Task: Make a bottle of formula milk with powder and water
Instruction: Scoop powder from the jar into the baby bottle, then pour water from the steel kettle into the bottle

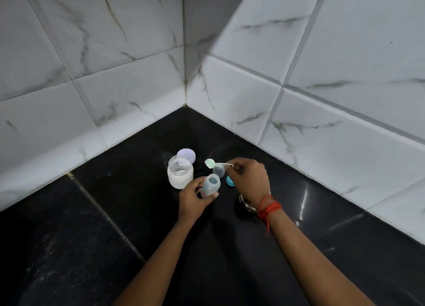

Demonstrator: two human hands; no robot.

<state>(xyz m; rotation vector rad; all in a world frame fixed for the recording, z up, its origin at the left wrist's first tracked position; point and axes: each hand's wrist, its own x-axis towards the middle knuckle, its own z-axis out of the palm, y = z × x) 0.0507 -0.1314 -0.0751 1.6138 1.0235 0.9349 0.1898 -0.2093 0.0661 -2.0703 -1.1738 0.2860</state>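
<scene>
My left hand (194,196) grips the light, slick plastic bottle (210,187) round its middle on the counter (115,225), right of the powder jar (180,175), while my right hand (249,179) pinches the spoon (217,164), seemingly empty, beyond it.

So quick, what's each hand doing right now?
Left hand: closed around the baby bottle.
Right hand: pinching a small green spoon.

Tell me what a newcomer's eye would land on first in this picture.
The two hands meet in the corner of the black counter: the left hand steadies an open baby bottle, while the right hand holds a pale green spoon just above and behind it. Left of the bottle stands an open jar of white powder, its lid behind it.
</scene>
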